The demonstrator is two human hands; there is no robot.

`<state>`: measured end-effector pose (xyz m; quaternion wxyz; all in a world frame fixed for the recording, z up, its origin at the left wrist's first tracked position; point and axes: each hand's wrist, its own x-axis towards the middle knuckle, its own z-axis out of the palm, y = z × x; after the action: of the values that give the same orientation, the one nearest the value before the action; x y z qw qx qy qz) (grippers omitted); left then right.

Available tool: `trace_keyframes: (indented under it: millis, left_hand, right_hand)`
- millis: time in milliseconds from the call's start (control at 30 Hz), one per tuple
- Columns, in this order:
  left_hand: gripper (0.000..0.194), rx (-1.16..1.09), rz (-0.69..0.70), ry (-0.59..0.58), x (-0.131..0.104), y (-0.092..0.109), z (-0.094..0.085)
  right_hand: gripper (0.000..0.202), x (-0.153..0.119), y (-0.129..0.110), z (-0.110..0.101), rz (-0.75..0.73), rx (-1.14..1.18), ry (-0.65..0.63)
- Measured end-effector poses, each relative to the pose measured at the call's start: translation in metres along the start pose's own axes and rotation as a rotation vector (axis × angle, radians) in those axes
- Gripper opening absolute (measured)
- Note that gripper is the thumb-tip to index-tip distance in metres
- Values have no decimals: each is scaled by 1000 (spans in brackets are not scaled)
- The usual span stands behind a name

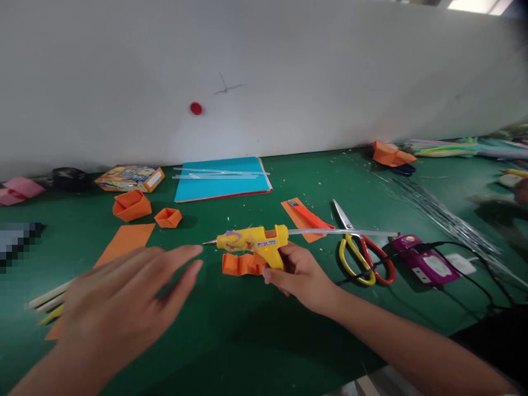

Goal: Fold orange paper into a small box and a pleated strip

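The left hand (117, 297) has thumb and forefinger slightly parted; the right hand (304, 278) is curled.

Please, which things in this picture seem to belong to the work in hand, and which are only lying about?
Likely in the work:
yellow glue gun, held by the right hand
clear glue stick
folded orange strip

Seemingly just lying about:
scissors, untouched
patterned box
pink folded piece
silvery strands
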<state>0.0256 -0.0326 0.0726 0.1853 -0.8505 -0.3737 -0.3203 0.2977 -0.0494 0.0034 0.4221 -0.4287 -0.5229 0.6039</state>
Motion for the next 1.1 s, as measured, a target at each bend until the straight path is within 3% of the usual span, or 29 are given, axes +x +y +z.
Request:
trace_keyframes:
  millis: [100,200,433,667,1100]
  left_hand:
    - [13,55,65,67,22,35,9]
    - [17,61,116,87,36,49,19]
    - [13,164,193,49,45,52,22]
    - [14,174,101,57,45,55,21]
    - [8,243,154,37,49,57,24]
  right_hand:
    - [25,-1,-4,0,2,-4,-13]
    - [24,-1,-7,-1,-31,9,-29]
    - [20,0,-5,-1,-90,50,-35]
    - [22,0,-4,-2,-75,26,-17]
    - [17,0,-9,-3,-86,-35,9]
